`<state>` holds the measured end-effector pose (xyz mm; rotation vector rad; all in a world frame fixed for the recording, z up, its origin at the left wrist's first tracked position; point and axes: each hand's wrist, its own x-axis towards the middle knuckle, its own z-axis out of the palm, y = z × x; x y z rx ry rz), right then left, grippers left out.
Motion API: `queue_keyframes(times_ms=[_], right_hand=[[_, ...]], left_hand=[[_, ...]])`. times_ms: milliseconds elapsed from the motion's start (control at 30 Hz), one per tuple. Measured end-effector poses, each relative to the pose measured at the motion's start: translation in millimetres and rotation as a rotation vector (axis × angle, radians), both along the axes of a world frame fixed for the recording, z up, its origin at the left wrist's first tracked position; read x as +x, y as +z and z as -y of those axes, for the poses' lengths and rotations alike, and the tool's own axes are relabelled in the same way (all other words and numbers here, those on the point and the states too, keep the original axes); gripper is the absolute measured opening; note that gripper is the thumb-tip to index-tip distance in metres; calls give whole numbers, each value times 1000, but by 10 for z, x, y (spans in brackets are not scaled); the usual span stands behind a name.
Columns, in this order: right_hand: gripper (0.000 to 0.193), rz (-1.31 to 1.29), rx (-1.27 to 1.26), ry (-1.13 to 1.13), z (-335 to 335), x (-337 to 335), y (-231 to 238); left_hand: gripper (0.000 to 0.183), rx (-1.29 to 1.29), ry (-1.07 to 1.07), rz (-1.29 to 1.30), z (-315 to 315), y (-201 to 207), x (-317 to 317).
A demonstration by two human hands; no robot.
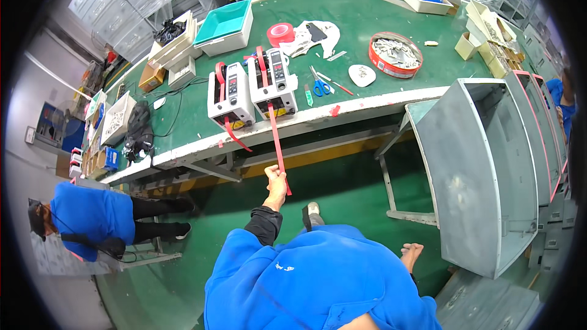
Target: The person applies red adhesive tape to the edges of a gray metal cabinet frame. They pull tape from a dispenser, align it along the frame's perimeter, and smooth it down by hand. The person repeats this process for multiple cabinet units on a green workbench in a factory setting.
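Note:
A long red tape strip (276,140) hangs from the front of the right-hand tape dispenser (269,82). My left hand (276,184) is closed on it near its lower end, which pokes out below the fingers. Beside that machine stands a second white tape dispenser (230,95), with a shorter red strip (235,135) curling down from its mouth. Down at my right side, my right hand (411,255) is away from the table, its fingers loosely bent and slightly apart. Nothing shows in it, and the grey metal cabinet (455,171) is the nearest thing.
On the green table (367,15) lie blue scissors (320,87), a red tape roll (281,33) and a round red tub of small white parts (395,55). Bins (226,27) stand at the back left. At far left a person in blue (92,217) bends over.

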<state>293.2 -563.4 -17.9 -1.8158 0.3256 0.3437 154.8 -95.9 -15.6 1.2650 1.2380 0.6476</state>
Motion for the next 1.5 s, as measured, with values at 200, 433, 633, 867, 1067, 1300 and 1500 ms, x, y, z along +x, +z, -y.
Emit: queue_keyframes(times_ms=[200, 433, 633, 867, 1067, 1300, 1500], right_hand=[[11, -2, 38, 31, 143, 45, -87], [11, -4, 64, 78, 245, 132, -201], [10, 29, 102, 144, 187, 226, -345], [9, -3, 90, 163, 58, 233, -312], [8, 39, 65, 203, 29, 301, -246], [9, 37, 83, 195, 45, 388, -249], [8, 58, 60, 233, 104, 387, -295]], left_hand=[[35, 33, -27, -92, 288, -44, -86], [35, 14, -55, -143, 596, -90, -232], [36, 18, -117, -252, 848, -28, -386], [36, -31, -169, -237, 1068, -29, -507], [41, -31, -155, -244, 1142, -138, -618], [41, -5, -154, -307, 1192, -223, -680], [33, 67, -125, -277, 1215, 149, -596]])
